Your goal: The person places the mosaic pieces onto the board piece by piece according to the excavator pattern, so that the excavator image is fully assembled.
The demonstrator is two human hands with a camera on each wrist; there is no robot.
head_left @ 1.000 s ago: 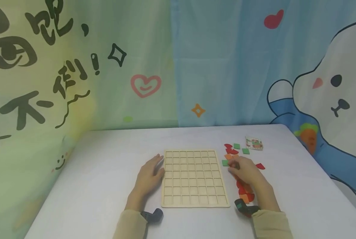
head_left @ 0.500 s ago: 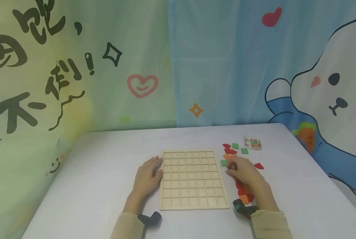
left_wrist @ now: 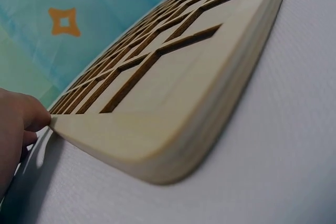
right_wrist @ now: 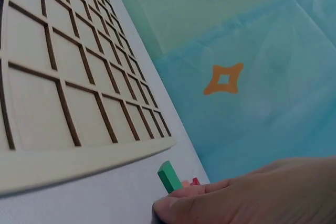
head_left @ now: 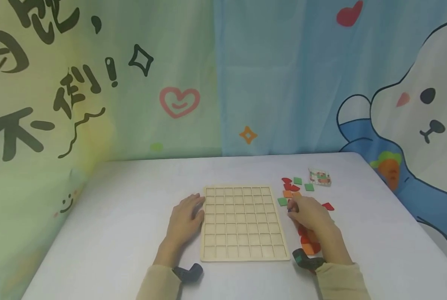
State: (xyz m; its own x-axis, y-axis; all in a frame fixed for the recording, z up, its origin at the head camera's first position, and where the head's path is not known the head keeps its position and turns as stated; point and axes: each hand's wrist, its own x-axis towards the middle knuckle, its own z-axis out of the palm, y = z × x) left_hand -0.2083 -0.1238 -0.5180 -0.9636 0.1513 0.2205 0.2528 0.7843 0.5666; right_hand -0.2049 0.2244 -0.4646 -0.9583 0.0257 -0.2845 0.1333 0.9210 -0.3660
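A pale wooden grid board [head_left: 245, 258] lies flat on the white table. My left hand [head_left: 186, 221] rests at its left edge, fingers loosely bent; in the left wrist view a fingertip [left_wrist: 39, 116] touches the board's rim. To the right of the board, my right hand [head_left: 310, 213] is over the loose tiles with thumb and fingers drawn together. A small dark piece [head_left: 290, 210] shows at its fingertips, mostly hidden. Just beyond them is a green square tile [head_left: 282, 201], also visible in the right wrist view.
Red rounded tiles [head_left: 286, 181], orange tiles [head_left: 308, 249] and more green squares [head_left: 309, 187] are scattered around the right hand, some beneath it. A small printed card or packet [head_left: 320, 177] lies at the back right. A printed curtain [head_left: 268, 83] hangs behind the table.
The head view has shifted slightly. Both hands stay at nearly the same places, the left at the board's edge and the right over the tiles.
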